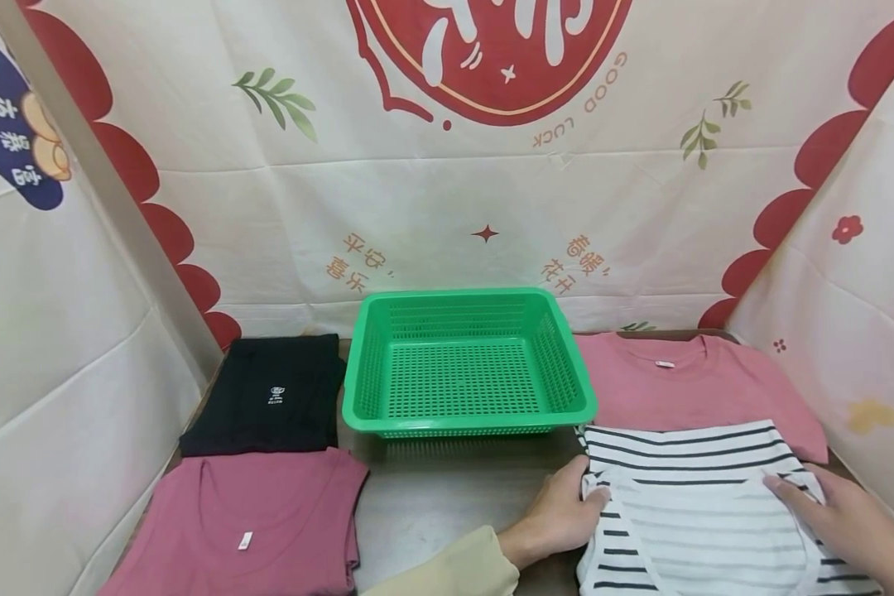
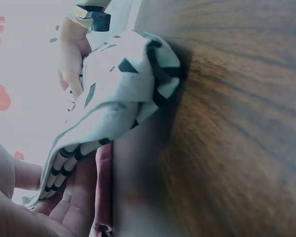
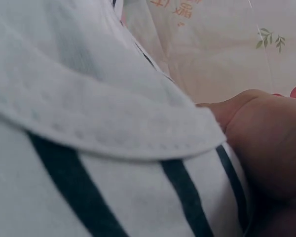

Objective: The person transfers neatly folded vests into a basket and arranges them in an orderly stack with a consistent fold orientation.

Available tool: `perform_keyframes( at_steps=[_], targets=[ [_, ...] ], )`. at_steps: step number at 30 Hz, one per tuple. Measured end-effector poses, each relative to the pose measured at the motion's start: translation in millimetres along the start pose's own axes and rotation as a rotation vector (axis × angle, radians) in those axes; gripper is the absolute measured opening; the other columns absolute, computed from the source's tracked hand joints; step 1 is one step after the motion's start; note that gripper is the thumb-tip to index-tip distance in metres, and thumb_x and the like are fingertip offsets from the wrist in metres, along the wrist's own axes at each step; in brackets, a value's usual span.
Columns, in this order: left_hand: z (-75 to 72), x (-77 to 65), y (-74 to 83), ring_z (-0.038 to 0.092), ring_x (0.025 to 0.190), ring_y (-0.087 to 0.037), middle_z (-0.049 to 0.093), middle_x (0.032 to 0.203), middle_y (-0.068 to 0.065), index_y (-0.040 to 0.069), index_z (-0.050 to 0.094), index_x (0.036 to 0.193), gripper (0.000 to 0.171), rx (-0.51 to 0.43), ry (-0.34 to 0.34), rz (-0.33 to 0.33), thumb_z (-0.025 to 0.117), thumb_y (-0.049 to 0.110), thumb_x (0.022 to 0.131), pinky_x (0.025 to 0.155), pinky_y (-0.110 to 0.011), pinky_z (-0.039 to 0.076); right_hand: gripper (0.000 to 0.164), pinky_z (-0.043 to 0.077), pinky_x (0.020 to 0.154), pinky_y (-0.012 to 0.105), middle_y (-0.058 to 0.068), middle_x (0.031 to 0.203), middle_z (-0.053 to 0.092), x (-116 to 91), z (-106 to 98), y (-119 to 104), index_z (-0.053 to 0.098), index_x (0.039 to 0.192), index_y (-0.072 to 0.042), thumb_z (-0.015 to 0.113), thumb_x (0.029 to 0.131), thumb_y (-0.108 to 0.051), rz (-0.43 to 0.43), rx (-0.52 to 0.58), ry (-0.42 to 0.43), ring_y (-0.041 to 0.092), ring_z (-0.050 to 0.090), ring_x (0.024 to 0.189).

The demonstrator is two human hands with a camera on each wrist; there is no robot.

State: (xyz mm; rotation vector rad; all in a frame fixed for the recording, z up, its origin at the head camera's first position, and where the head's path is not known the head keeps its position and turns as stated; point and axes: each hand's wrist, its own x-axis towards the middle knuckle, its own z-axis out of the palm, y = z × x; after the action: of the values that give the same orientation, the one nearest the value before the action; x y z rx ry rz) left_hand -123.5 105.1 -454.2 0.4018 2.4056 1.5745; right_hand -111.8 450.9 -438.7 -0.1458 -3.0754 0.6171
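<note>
A white shirt with black stripes (image 1: pixel 704 530) lies at the front right, its neckline facing up. At its left edge my left hand (image 1: pixel 566 509) pinches the cloth, thumb on top and fingers beneath, as the left wrist view shows with the striped fabric (image 2: pixel 71 160) between them. My right hand (image 1: pixel 838 517) grips the shirt's right edge, with the thumb over the neckline band. In the right wrist view the band (image 3: pixel 138 133) and broad stripes fill most of the picture, beside the hand (image 3: pixel 271 143). Behind the striped shirt, partly covered by it, lies a pink shirt (image 1: pixel 685 389).
A green plastic basket (image 1: pixel 454 422) with perforated walls stands at the middle back. On the left lie a folded black shirt (image 1: pixel 261 414) and, in front of it, a mauve shirt (image 1: pixel 283 521). Printed cloth walls (image 1: pixel 454 207) enclose the table (image 1: pixel 432 497) at the back and sides.
</note>
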Motion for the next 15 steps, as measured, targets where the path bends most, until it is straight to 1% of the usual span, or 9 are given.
perform_keyframes(
  at_steps=[2,3,6,10,15],
  targets=[
    [-1.1,-0.8,1.9,0.054,0.088,-0.001,0.063,0.097,0.01,0.024,0.057,0.108,0.018,0.003,0.006,0.019,0.058,0.027,0.09,0.079,-0.026,0.049,0.071,0.039,0.075,0.067,0.046,0.121,0.045,0.8,-0.6,-1.7,0.043,0.127,0.019,0.05,0.095,-0.044,-0.008,0.005,0.02,0.058,0.045,0.102],
    [-1.9,-1.2,3.3,0.054,0.088,-0.001,0.063,0.097,0.01,0.024,0.056,0.108,0.018,0.008,0.007,0.027,0.058,0.027,0.091,0.079,-0.026,0.049,0.07,0.04,0.074,0.067,0.045,0.12,0.047,1.2,-0.9,-2.3,0.043,0.126,0.019,0.051,0.095,-0.043,-0.012,0.008,0.03,0.057,0.046,0.101],
    [-3.8,-2.0,6.7,0.054,0.084,-0.001,0.063,0.093,0.01,0.024,0.056,0.104,0.014,0.017,0.02,0.057,0.058,0.028,0.091,0.076,-0.025,0.049,0.072,0.039,0.075,0.068,0.047,0.12,0.044,2.2,-4.2,-6.3,0.04,0.128,0.021,0.05,0.095,-0.042,0.008,0.031,0.019,0.057,0.044,0.101],
    [-7.0,-3.2,11.6,0.055,0.08,-0.002,0.063,0.089,0.01,0.024,0.057,0.1,0.011,0.038,0.038,0.084,0.059,0.028,0.09,0.073,-0.024,0.048,0.07,0.039,0.074,0.066,0.046,0.119,0.044,2.1,-7.7,-8.3,0.041,0.128,0.018,0.05,0.095,-0.043,0.025,0.058,0.015,0.054,0.044,0.099],
    [-11.5,-6.6,17.1,0.056,0.082,-0.002,0.065,0.091,0.008,0.023,0.056,0.1,0.012,0.075,0.041,0.13,0.058,0.03,0.09,0.072,-0.023,0.048,0.067,0.04,0.073,0.064,0.046,0.118,0.045,1.4,-9.1,-9.0,0.043,0.126,0.017,0.051,0.095,-0.042,0.028,0.067,0.035,0.054,0.045,0.098]
  ],
)
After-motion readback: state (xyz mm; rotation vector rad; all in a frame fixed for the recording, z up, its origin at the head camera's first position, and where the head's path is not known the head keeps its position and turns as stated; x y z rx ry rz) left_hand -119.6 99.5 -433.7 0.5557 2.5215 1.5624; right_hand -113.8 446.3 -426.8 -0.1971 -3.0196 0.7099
